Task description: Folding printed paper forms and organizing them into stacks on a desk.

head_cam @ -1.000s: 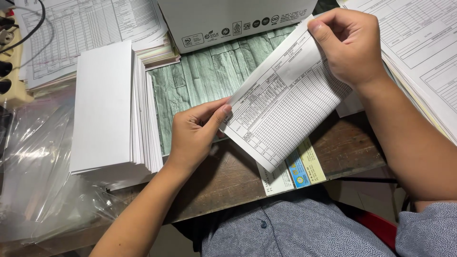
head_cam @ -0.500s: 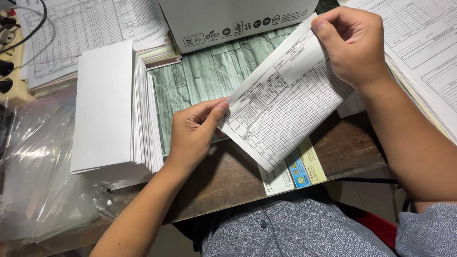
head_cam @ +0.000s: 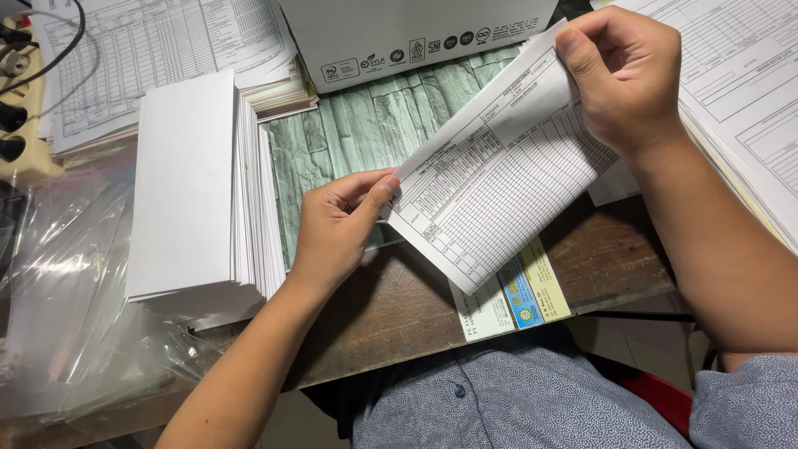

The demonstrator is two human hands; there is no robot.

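Observation:
I hold a printed form sheet (head_cam: pixel 490 175), white with a fine table grid, tilted diagonally above the desk. My left hand (head_cam: pixel 337 229) pinches its lower left edge between thumb and fingers. My right hand (head_cam: pixel 623 71) grips the upper right corner. The sheet looks folded along its length. To the left of my left hand lies a thick stack of folded white sheets (head_cam: pixel 195 191).
A white cardboard box (head_cam: pixel 399 33) stands at the back. Printed forms (head_cam: pixel 141 58) lie at the back left and more forms (head_cam: pixel 740 91) at the right. Clear plastic wrap (head_cam: pixel 58 299) covers the left. A power strip (head_cam: pixel 17 108) sits at the far left. Colourful cards (head_cam: pixel 515 295) lie at the wooden desk's (head_cam: pixel 399 316) front edge.
Both hands have kept hold of the sheet with only slight shifts; the left thumb slid a little along the edge.

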